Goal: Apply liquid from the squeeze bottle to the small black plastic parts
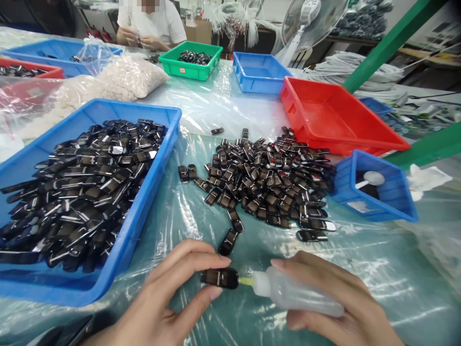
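Between thumb and fingertips, my left hand (pixel 180 290) holds a glossy black part (pixel 220 278) low over the sheeted table. My right hand (pixel 331 293) is wrapped round a translucent squeeze bottle (pixel 298 290), which lies nearly level and points left. Its thin yellowish tip (pixel 246 281) is at the right end of the black part; whether they touch is hard to tell. Beyond my hands spreads a loose pile of similar black parts (pixel 266 178). One such part (pixel 228 241) lies just past my left fingertips.
At left, a large blue tray (pixel 144 211) holds many black parts. A small blue bin (pixel 378 204) and a red tray (pixel 345 120) stand at right. Farther back are a green tray (pixel 190 69), a blue tray (pixel 261 72), a plastic bag (pixel 126 77), a fan and a seated person (pixel 154 24).
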{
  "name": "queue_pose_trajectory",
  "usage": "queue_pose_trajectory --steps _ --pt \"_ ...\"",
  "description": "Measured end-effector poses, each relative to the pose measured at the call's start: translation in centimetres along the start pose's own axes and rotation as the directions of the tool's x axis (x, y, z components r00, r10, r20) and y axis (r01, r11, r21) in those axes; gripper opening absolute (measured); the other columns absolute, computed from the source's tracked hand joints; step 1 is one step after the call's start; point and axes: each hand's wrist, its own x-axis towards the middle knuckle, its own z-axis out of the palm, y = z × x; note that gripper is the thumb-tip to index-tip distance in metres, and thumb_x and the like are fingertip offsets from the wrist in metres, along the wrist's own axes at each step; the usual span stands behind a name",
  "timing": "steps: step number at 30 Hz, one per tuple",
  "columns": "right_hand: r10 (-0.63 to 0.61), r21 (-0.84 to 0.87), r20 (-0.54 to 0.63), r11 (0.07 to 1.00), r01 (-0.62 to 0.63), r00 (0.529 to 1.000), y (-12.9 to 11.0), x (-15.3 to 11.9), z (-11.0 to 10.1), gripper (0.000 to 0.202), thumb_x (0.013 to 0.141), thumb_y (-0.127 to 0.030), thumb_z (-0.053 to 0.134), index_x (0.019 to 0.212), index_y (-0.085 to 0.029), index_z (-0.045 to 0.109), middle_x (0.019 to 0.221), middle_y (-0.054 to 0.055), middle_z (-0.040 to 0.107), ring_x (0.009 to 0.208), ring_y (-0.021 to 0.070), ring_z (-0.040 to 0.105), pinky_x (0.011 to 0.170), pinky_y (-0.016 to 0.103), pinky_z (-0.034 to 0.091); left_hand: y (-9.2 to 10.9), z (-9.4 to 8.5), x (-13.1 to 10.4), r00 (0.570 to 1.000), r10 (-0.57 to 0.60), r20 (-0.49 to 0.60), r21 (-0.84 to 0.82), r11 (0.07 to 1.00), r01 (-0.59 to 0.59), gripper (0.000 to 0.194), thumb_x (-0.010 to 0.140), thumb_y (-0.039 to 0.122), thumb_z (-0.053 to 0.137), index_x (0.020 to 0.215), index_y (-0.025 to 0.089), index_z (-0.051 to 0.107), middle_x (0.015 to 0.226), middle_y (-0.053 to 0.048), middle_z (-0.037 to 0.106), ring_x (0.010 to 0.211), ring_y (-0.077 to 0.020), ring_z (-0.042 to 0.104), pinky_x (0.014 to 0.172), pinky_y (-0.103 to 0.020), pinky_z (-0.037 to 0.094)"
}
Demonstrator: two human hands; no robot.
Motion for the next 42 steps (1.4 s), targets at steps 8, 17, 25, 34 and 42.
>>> queue_pose_trajectory --steps 8,17,25,34,42 --pt "0.077 -0.134 -0.106 0.987 -0.091 0.991 0.4 0.2 -0.1 0.047 0.080 -0.041 0.069 0.125 -0.039 0.056 0.101 0.002 0.072 0.085 0.0204 0.071 0.059 0.025 0.060 -0.2 0.0 0.3 0.997 -0.080 -0.021 -0.013 0.997 0.079 0.026 0.095 0.024 0.051 0.115 0.038 0.058 0.110 0.002 0.060 0.103 -0.0171 0.059 0.082 -0.022 0.050" --pt "0.285 0.130 -0.219 0.956 -0.261 0.933 1.0 1.2 0.8 0.034 0.086 -0.032 0.063 0.119 -0.034 0.056 0.117 0.002 0.069 0.105 0.0183 0.068 0.086 0.029 0.057 0.3 -0.4 0.5 0.977 -0.204 -0.058 -0.007 0.979 0.203 0.028 0.098 0.039 0.043 0.121 0.038 0.059 0.118 0.001 0.062 0.114 -0.0209 0.056 0.085 -0.026 0.052" --pt "0.045 -0.085 -0.538 0.991 -0.108 0.842 -0.4 0.4 1.3 0.041 0.078 -0.017 0.068 0.114 -0.029 0.054 0.092 0.002 0.060 0.084 0.0211 0.061 0.075 0.037 0.054 0.5 0.1 0.1 0.932 -0.352 -0.086 -0.063 0.936 0.348 0.032 0.097 0.048 0.039 0.119 0.037 0.060 0.121 0.001 0.064 0.111 -0.0237 0.058 0.097 -0.038 0.046" --pt "-0.250 -0.421 0.098 0.867 0.268 0.963 -2.9 1.6 5.3 0.030 0.093 -0.010 0.044 0.112 -0.017 0.065 0.094 0.009 0.071 0.085 0.0216 0.067 0.071 0.035 0.056 -0.4 0.2 0.4 0.980 -0.199 -0.014 -0.074 0.978 0.197 0.026 0.098 0.036 0.042 0.121 0.032 0.053 0.108 -0.001 0.062 0.109 -0.0210 0.057 0.086 -0.031 0.051" --pt "-0.093 -0.009 -0.121 0.996 0.092 0.988 -3.7 2.2 4.8 0.020 0.084 -0.004 0.055 0.091 -0.022 0.060 0.085 0.003 0.067 0.079 0.0155 0.066 0.067 0.027 0.056 0.0 0.3 0.3 0.989 -0.150 0.005 -0.071 0.986 0.150 0.028 0.097 0.033 0.044 0.124 0.037 0.053 0.110 0.001 0.063 0.098 -0.0192 0.062 0.056 -0.019 0.051"
